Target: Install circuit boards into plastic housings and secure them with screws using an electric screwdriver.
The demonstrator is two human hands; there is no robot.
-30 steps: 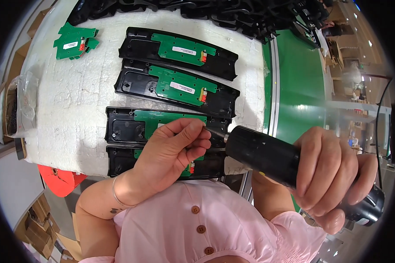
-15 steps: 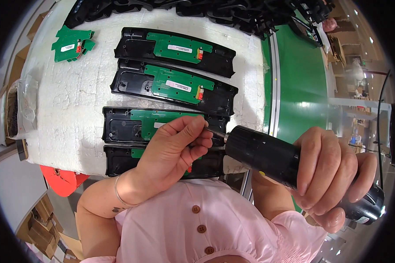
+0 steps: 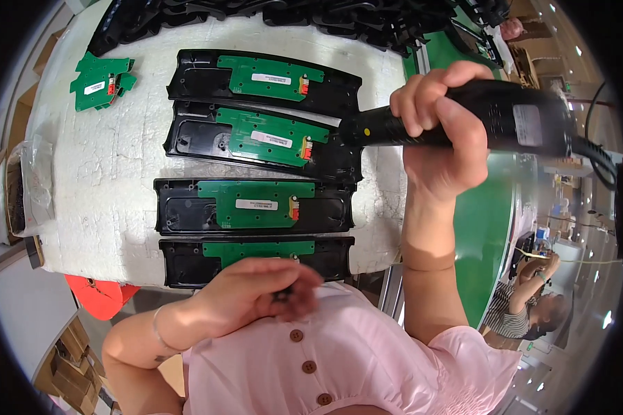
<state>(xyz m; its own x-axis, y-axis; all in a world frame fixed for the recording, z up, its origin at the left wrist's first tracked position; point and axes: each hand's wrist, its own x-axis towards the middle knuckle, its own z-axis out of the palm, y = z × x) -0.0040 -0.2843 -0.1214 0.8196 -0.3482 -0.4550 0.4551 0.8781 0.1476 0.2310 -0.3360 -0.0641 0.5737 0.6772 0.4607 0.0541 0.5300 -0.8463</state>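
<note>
My right hand (image 3: 450, 128) is wrapped round a black electric screwdriver (image 3: 387, 128). The tool lies nearly level, its front end over the right end of the second black panel (image 3: 194, 131) from the far side; the bit's tip is hard to make out. That panel carries a green circuit board (image 3: 246, 149) with a white label. My left hand (image 3: 263, 294), blurred, is curled in front of my chest by the nearest panel (image 3: 190, 266). Something small and dark shows inside its fingers, too unclear to name. Two more panels with boards, the farthest (image 3: 201, 76) and the third (image 3: 183, 207), lie in the same row.
Loose green circuit boards (image 3: 97, 86) are stacked at the far left of the white foam-topped table (image 3: 97, 200). Black plastic parts (image 3: 291, 14) are heaped along the far edge. A red object (image 3: 100, 296) hangs by the near left corner. Another person (image 3: 526, 304) is at the right.
My right hand has swung the screwdriver up and away, over the second panel. My left hand has left the bit and dropped back toward my chest, uncovering the third panel's board.
</note>
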